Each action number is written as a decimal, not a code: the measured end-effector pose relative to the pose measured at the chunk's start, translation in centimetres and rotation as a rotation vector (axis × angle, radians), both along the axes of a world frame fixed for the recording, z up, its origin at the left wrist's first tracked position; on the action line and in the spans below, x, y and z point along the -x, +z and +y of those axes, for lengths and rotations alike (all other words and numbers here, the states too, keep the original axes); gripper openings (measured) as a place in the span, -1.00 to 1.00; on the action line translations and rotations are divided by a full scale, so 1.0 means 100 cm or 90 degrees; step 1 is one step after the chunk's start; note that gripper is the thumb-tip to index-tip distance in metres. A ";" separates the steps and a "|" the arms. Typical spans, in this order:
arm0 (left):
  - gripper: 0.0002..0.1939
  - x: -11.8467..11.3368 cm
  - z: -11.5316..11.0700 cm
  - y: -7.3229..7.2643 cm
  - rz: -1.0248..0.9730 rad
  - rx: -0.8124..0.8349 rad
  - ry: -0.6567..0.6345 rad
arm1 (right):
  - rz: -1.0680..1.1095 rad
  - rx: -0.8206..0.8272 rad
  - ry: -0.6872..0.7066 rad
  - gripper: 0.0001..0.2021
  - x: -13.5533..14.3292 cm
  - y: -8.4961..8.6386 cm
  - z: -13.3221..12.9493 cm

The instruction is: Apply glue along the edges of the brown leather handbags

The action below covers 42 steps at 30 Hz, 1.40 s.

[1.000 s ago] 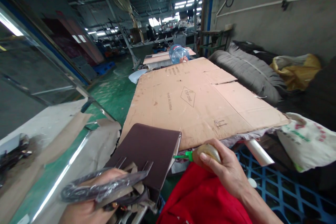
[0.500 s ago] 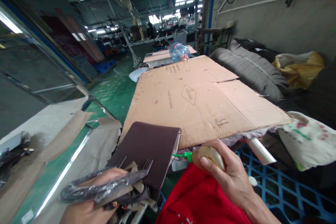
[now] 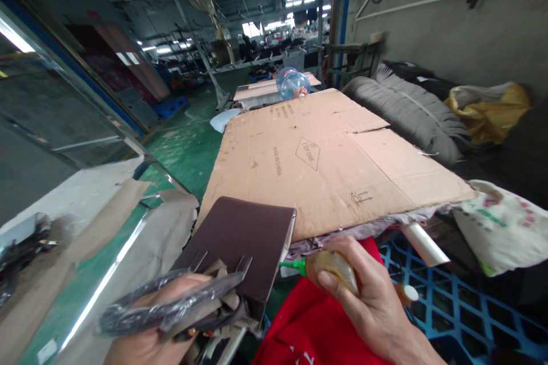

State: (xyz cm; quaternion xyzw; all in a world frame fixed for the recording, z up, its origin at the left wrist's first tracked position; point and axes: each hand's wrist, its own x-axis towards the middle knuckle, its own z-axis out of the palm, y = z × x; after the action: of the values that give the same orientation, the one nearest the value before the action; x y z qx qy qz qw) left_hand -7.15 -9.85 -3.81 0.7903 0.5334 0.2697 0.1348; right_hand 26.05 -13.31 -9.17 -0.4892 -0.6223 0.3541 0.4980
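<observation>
At the lower left, my left hand (image 3: 149, 319) is closed around the plastic-wrapped handle (image 3: 180, 302) of a dark brown bag (image 3: 240, 234). The bag's flat panel lies over the near left corner of a cardboard sheet (image 3: 257, 165). My right hand (image 3: 363, 296) grips a squeeze bottle (image 3: 331, 268) of yellowish liquid. Its green nozzle (image 3: 295, 265) points left at the bag's right edge, very close to it. Whether the tip touches the edge I cannot tell.
A big blue water bottle (image 3: 293, 83) lies beyond the cardboard. Dark stacked fabric (image 3: 411, 108) and a white printed sack (image 3: 505, 228) are on the right, above a blue plastic pallet (image 3: 462, 313). A metal-framed stand (image 3: 115, 262) is at the left.
My right hand has moved slightly down and left with the bottle, so the nozzle sits a little lower along the bag's edge. My left hand and the bag are almost unmoved.
</observation>
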 end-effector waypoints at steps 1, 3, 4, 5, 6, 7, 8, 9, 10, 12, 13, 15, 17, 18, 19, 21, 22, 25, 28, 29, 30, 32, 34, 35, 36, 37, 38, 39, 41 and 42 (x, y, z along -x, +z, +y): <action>-0.78 0.000 0.000 0.001 0.000 -0.002 -0.009 | 0.015 0.018 0.019 -0.90 0.001 0.002 -0.001; -0.80 0.000 -0.001 0.002 -0.004 0.001 -0.021 | 0.053 0.053 0.066 -0.88 0.002 0.005 -0.003; -0.80 0.001 -0.001 0.002 -0.006 0.002 -0.020 | 0.065 0.061 0.084 -0.88 0.002 0.006 -0.003; -0.80 0.002 -0.002 0.002 -0.008 0.006 -0.013 | 0.067 0.052 0.085 -0.88 0.002 0.006 -0.004; -0.79 0.003 -0.002 0.001 -0.009 0.014 0.000 | 0.056 0.032 0.069 -0.89 0.001 0.006 -0.004; -0.79 0.004 -0.003 0.001 -0.012 0.026 0.015 | 0.035 0.006 0.040 -0.90 0.001 0.005 -0.004; -0.79 0.004 -0.003 0.001 -0.016 0.041 0.028 | 0.013 -0.017 0.011 -0.90 0.000 0.004 -0.003; -0.79 0.004 -0.003 0.001 -0.020 0.061 0.036 | -0.003 -0.034 -0.010 -0.90 -0.001 0.003 -0.003; -0.79 0.003 -0.004 0.002 -0.022 0.084 0.037 | -0.011 -0.039 -0.013 -0.90 -0.002 0.002 -0.003; -0.79 -0.001 -0.004 0.005 -0.030 0.112 0.039 | -0.008 -0.023 0.031 -0.90 -0.003 0.002 -0.002; -0.79 -0.003 -0.004 0.007 -0.038 0.117 0.045 | -0.003 -0.019 0.054 -0.89 -0.003 0.002 -0.002; -0.79 -0.010 -0.005 0.010 -0.065 0.118 0.082 | -0.015 -0.036 0.049 -0.89 -0.003 0.003 -0.002; -0.80 -0.015 -0.006 0.011 -0.103 0.127 0.120 | -0.046 -0.075 -0.008 -0.89 -0.003 0.004 -0.002; -0.80 -0.018 -0.007 0.012 -0.116 0.136 0.129 | -0.057 -0.086 -0.027 -0.89 -0.002 0.004 -0.002; -0.80 -0.020 -0.007 0.013 -0.125 0.143 0.134 | -0.058 -0.084 -0.024 -0.90 -0.002 0.005 -0.002; -0.81 -0.023 -0.007 0.014 -0.128 0.154 0.138 | -0.036 -0.049 0.027 -0.91 -0.001 0.007 -0.003; -0.82 -0.024 -0.007 0.015 -0.127 0.155 0.139 | -0.024 -0.035 0.048 -0.91 -0.001 0.008 -0.003; -0.82 -0.026 -0.005 0.019 -0.129 0.151 0.136 | -0.028 -0.038 0.017 -0.91 -0.002 0.011 -0.003; -0.81 -0.026 -0.004 0.020 -0.132 0.154 0.124 | -0.015 -0.024 0.022 -0.93 -0.002 0.014 -0.003; -0.81 -0.025 -0.003 0.020 -0.129 0.156 0.118 | 0.001 -0.005 0.055 -0.92 -0.002 0.015 -0.003; -0.81 -0.025 -0.002 0.020 -0.125 0.159 0.114 | 0.016 0.011 0.084 -0.90 -0.002 0.016 -0.004; -0.81 -0.024 -0.002 0.019 -0.121 0.164 0.112 | 0.021 0.012 0.097 -0.88 -0.002 0.018 -0.005; -0.82 -0.024 -0.001 0.018 -0.130 0.177 0.121 | -0.008 -0.025 0.050 -0.88 -0.002 0.017 -0.006; -0.82 -0.024 -0.001 0.018 -0.136 0.184 0.125 | -0.023 -0.045 0.024 -0.88 -0.001 0.017 -0.007; -0.83 -0.024 -0.002 0.018 -0.142 0.191 0.127 | -0.034 -0.060 0.009 -0.87 -0.001 0.018 -0.007; -0.83 -0.025 -0.002 0.019 -0.146 0.197 0.128 | -0.036 -0.063 0.011 -0.86 0.000 0.019 -0.008; -0.82 -0.027 -0.002 0.020 -0.147 0.204 0.129 | -0.028 -0.051 0.029 -0.86 0.000 0.020 -0.009; -0.82 -0.029 -0.003 0.021 -0.148 0.211 0.129 | -0.012 -0.029 0.056 -0.87 0.001 0.022 -0.010; -0.81 -0.033 -0.003 0.024 -0.153 0.222 0.132 | 0.012 0.008 0.105 -0.89 0.002 0.025 -0.011; -0.81 -0.035 -0.003 0.026 -0.157 0.229 0.134 | 0.013 0.012 0.112 -0.88 0.002 0.025 -0.012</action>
State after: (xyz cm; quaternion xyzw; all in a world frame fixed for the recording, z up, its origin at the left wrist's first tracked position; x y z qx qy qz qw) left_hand -3.67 -10.15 -1.22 0.6548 0.6318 0.2775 0.3083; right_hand 25.87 -14.49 -6.62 -0.4338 -0.6546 0.4070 0.4665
